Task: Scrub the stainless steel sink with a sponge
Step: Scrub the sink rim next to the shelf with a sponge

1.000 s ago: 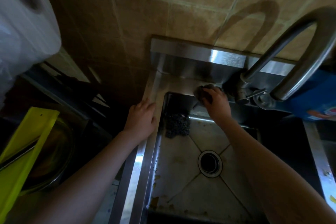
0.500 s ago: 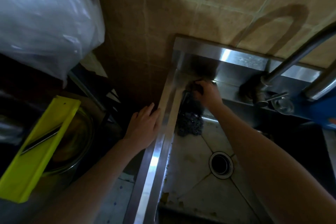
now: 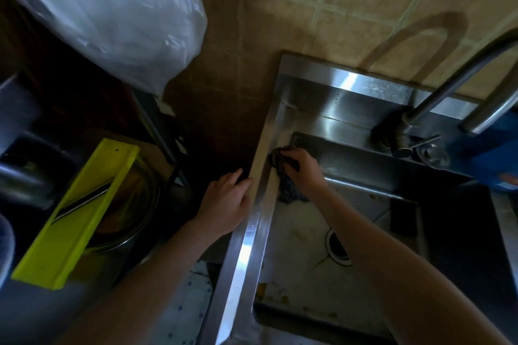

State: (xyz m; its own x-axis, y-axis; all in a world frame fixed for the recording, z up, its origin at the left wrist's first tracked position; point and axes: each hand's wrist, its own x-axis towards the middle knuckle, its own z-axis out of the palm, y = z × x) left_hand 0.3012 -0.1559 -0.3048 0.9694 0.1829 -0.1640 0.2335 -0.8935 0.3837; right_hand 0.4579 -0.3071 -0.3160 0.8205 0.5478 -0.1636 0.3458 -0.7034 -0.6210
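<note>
Tiled wall [image 3: 364, 8] behind, your right hand [image 3: 304, 168] curls round the dark sponge [image 3: 290, 193], pressing it into the far-left top corner of the sink [image 3: 246, 246], likely to work that seam, while your left hand [image 3: 227, 204] rests flat-fingered on the left rim, probably for bracing.

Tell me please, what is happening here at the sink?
A person is cleaning a stainless steel sink. The right hand grips a dark sponge and presses it against the far left corner of the basin, just under the rim. The left hand rests on the sink's left rim, fingers fairly straight, holding nothing. Brownish stains show on the basin floor near the front edge, away from the sponge, so that part looks not yet scrubbed.
</note>
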